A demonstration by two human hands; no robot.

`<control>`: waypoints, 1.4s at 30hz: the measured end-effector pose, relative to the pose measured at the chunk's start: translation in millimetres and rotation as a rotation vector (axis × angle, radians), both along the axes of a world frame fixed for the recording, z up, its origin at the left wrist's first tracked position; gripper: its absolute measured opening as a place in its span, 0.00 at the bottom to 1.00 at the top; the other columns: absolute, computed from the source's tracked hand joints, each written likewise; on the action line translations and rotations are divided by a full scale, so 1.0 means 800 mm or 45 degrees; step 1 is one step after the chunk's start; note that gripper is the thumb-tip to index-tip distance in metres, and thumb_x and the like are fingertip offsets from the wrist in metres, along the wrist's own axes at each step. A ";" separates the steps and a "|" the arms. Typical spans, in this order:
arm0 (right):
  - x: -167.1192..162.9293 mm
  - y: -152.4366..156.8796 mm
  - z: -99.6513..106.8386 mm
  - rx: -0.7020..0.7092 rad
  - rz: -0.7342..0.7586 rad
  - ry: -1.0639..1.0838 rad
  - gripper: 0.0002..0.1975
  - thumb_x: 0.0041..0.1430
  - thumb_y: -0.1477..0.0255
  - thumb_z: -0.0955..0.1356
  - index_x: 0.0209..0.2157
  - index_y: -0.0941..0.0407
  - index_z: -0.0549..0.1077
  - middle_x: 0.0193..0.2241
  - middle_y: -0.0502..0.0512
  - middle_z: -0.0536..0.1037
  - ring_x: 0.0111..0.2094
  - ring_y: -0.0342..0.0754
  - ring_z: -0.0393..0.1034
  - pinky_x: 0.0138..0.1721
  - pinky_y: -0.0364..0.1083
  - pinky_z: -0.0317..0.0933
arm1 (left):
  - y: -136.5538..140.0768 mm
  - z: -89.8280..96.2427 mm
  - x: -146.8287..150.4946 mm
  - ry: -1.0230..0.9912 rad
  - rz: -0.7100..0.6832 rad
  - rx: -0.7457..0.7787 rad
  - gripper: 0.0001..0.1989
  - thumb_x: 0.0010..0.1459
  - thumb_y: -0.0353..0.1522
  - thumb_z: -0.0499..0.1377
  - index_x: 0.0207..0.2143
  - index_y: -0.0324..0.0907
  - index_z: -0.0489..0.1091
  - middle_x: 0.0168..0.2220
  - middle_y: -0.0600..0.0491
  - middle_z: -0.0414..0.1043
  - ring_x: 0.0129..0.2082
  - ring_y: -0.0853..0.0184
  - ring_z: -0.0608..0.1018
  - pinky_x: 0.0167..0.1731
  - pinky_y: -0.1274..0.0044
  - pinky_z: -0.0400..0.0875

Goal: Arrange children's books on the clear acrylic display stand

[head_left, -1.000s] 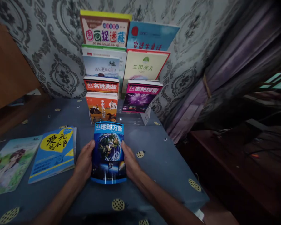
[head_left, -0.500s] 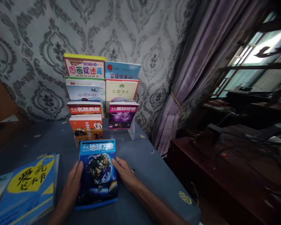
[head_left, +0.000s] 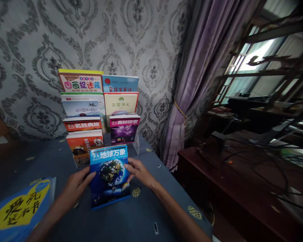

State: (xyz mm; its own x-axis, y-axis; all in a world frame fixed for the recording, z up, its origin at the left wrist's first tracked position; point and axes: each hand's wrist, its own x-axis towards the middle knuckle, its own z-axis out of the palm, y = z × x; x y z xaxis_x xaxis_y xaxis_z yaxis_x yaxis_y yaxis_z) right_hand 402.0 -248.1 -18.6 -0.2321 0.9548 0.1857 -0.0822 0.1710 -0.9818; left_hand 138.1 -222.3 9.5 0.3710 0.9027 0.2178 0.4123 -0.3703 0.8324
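A blue book (head_left: 110, 176) with a globe on its cover is held between my two hands, its front towards me. My left hand (head_left: 79, 178) grips its left edge, thumb on the cover. On the right edge, my right hand (head_left: 138, 171) holds it with the thumb on the front and fingers partly behind. Just beyond stands a clear tiered rack (head_left: 136, 143) of books. An orange book (head_left: 84, 148) sits at its front left, partly covered by the blue book; a purple book (head_left: 123, 131) is at the right, above and behind the blue one.
A blue book with a yellow heart (head_left: 20, 210) lies at the left on the dark blue table cover (head_left: 123, 225). Patterned wallpaper stands behind the rack. At the right are a tied purple curtain (head_left: 178, 127) and a dark red cabinet (head_left: 209, 174) with loose cables.
Both hands have carried the blue book forward, closer to the rack, and it now overlaps the orange book. My view has shifted a little to the right.
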 end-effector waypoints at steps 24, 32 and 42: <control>0.023 0.015 -0.014 -0.047 -0.114 0.033 0.25 0.54 0.50 0.73 0.40 0.57 0.76 0.22 0.46 0.72 0.15 0.36 0.59 0.12 0.36 0.56 | 0.009 -0.009 0.046 -0.386 -0.149 -0.336 0.27 0.56 0.54 0.59 0.42 0.39 0.71 0.23 0.59 0.66 0.20 0.71 0.65 0.20 0.81 0.61; 0.038 -0.031 0.015 0.454 -0.199 -0.236 0.12 0.62 0.60 0.72 0.44 0.50 0.82 0.40 0.56 0.82 0.43 0.52 0.78 0.48 0.53 0.73 | 0.003 -0.002 0.004 -0.187 -0.279 0.318 0.13 0.64 0.41 0.59 0.44 0.45 0.79 0.42 0.50 0.78 0.44 0.61 0.78 0.46 0.70 0.73; 0.047 -0.064 -0.064 0.567 0.102 -0.933 0.19 0.63 0.83 0.61 0.47 0.53 0.78 0.53 0.59 0.77 0.60 0.50 0.67 0.60 0.59 0.64 | -0.030 -0.115 -0.023 0.381 -0.419 0.658 0.19 0.68 0.26 0.49 0.50 0.49 0.77 0.54 0.47 0.74 0.55 0.60 0.74 0.51 0.66 0.74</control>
State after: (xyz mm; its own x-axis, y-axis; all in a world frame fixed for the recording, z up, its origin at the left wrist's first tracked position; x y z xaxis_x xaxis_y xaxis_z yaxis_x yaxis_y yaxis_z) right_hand 439.6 -299.4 -69.9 -0.5033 0.8042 0.3162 0.5179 0.5737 -0.6346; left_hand 120.0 -246.1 -82.7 0.7197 0.5402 0.4361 0.3953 -0.8353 0.3822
